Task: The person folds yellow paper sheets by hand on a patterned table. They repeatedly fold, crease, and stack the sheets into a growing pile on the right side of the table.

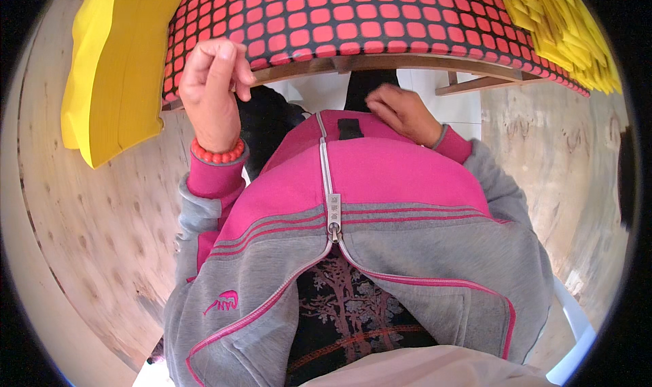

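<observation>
1. Head view, upper left: my left hand (212, 91), fingers bent, hangs by the patterned surface (319, 13); whether its grip pinches anything, I cannot tell. A yellow stack (122, 81) sits farther left, likely for reach.
2. Upper centre: my right hand (407, 114) curls near the jacket (407, 183) hem, contents unclear.
3. Upper right: a yellow pile (567, 37) overlaps the surface, probably set aside.

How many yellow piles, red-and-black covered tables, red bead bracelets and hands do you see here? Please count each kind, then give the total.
Yellow piles: 2 (left pile, right pile)
Covered table: 1
Bead bracelet: 1
Hands: 2 (left hand, right hand)
Total: 6
</observation>
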Tool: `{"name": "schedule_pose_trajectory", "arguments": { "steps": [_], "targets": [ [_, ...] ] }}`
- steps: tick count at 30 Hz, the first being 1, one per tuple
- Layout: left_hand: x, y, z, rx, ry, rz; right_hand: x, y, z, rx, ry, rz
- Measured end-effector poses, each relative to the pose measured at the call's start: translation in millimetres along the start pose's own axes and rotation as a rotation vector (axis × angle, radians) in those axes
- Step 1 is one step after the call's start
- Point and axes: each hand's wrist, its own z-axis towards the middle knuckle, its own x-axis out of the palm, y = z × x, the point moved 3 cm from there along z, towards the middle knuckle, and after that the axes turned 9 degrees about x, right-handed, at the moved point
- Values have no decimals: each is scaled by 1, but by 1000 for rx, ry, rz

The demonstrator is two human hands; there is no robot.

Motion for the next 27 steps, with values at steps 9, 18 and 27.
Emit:
{"name": "schedule_pose_trajectory", "arguments": {
  "steps": [9,18,27],
  "targets": [
    [-77,26,-80,-9,-216,84,85,58,84,-394,293,-304],
    [-110,55,-121,-70,-307,9,130,17,181,-243,-232,-509],
    [-131,56,-124,-163,-349,-50,157,-71,199,10,-257,-305]
  ]
}}
